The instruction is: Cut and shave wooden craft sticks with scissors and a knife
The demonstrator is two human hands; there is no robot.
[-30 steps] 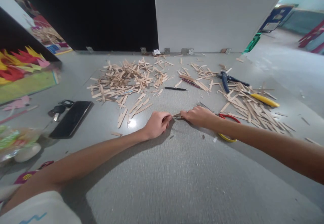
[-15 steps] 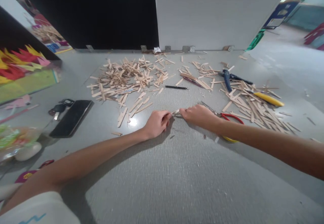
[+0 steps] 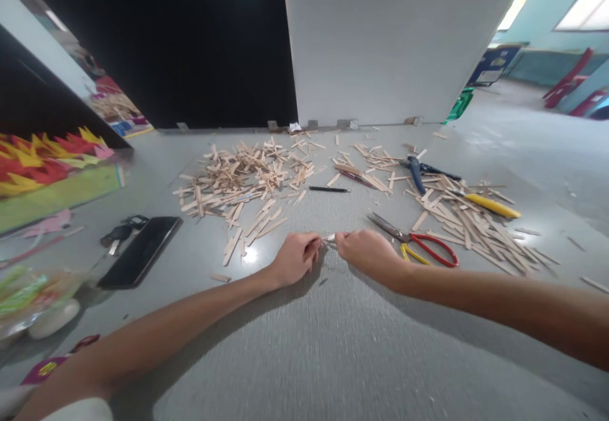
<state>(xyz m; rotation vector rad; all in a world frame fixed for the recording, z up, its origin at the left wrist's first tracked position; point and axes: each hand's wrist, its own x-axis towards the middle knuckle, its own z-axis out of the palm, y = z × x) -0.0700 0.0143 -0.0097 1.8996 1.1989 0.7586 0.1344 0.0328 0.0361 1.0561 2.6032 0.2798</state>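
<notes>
- The grey floor [image 3: 304,357] carried everything, and it ran back to a white board [image 3: 380,40] at its far edge.
- A big heap of wooden sticks [image 3: 242,174] lay near the far edge, left of the middle. Another heap of sticks [image 3: 471,215] lay on the right side.
- A black phone [image 3: 140,251] lay near the left edge, with keys [image 3: 118,231] just beside it.
- Red and yellow scissors [image 3: 419,243] lay just right of the hands. A second ago the right arm hid most of them; now they showed whole, as the camera had tipped up.
- The left hand [image 3: 295,257] and the right hand [image 3: 366,253] both stayed pinched shut on one small stick piece [image 3: 330,238] in the middle of the floor. The hands had hardly moved, so the work on that piece looked unfinished.
</notes>
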